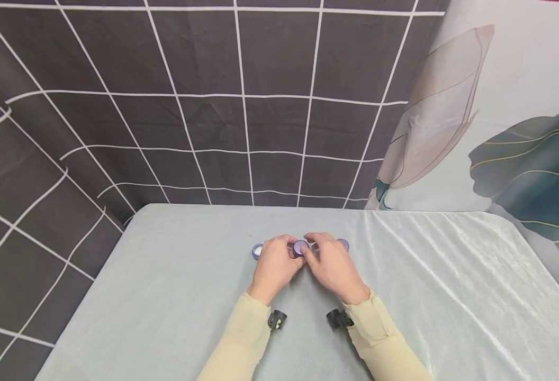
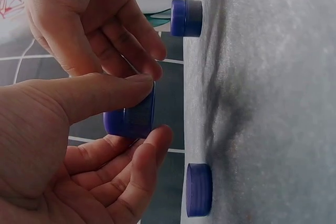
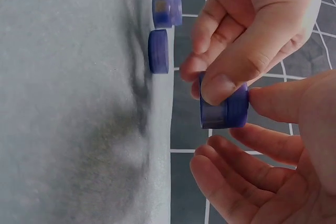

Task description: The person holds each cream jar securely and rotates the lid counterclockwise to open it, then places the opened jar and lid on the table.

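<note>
Between the two hands is a small round purple jar [image 1: 300, 247] with a flat lid, held above the table. My left hand [image 1: 275, 264] grips its body, with the thumb [image 3: 219, 88] along the side. The right hand [image 1: 335, 267] is at the lid: its thumb [image 3: 268, 103] touches the top, a finger lies at the lid's edge, and the others are loosely curled. Left of the hands stand an uncovered purple jar [image 3: 167, 10] with its neck showing and a loose purple lid [image 3: 158, 52]. Another purple jar [image 2: 186, 18], lid on, stands right of the right hand.
A pale grey velvety cloth [image 1: 174, 296] covers the table. Behind and to the left hangs a dark curtain [image 1: 203, 121] with white grid lines; a leaf-patterned curtain [image 1: 522, 174] hangs at the right. Each wrist carries a small black camera [image 1: 277, 319].
</note>
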The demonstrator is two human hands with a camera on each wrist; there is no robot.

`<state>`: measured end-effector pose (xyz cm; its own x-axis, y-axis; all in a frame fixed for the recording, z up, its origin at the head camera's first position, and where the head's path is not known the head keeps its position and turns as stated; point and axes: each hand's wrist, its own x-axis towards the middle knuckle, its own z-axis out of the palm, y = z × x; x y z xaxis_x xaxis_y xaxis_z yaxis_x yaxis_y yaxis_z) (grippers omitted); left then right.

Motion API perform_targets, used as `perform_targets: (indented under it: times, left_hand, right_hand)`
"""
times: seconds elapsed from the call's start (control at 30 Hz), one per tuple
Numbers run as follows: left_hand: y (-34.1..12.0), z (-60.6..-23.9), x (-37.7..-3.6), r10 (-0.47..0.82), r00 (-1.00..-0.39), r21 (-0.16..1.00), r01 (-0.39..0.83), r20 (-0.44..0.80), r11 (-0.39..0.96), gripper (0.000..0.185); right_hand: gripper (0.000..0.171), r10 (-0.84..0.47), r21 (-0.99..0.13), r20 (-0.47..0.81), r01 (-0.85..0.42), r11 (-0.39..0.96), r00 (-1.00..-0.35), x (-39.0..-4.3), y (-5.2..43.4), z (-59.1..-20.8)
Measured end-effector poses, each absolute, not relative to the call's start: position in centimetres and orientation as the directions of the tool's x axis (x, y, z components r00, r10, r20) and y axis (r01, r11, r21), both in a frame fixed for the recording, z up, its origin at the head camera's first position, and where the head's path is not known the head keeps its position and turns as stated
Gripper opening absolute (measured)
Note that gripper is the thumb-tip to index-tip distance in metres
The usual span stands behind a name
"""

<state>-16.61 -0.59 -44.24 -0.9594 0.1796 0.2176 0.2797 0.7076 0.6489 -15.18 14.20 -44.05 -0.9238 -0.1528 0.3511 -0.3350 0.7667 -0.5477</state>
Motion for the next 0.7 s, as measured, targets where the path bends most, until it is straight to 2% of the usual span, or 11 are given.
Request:
perform_targets:
  times: [0.47,0.7]
  left_hand:
    - [-0.64,-43.96,-16.54,0.161,-0.953,0.638,0.291,0.256,0.712,0.032]
    - [-0.41,-43.61,-16.39,0.156,-0.951,0.637,0.297,0.269,0.712,0.032]
  right_hand:
    - [0.024,-0.144,-0.563,0.364,-0.340,0.753,-0.920,-15.19,13.84,-44.01]
    - [0.029,-0.128,-0.586,0.388,-0.352,0.730,-0.913,-15.32,13.90,-44.37]
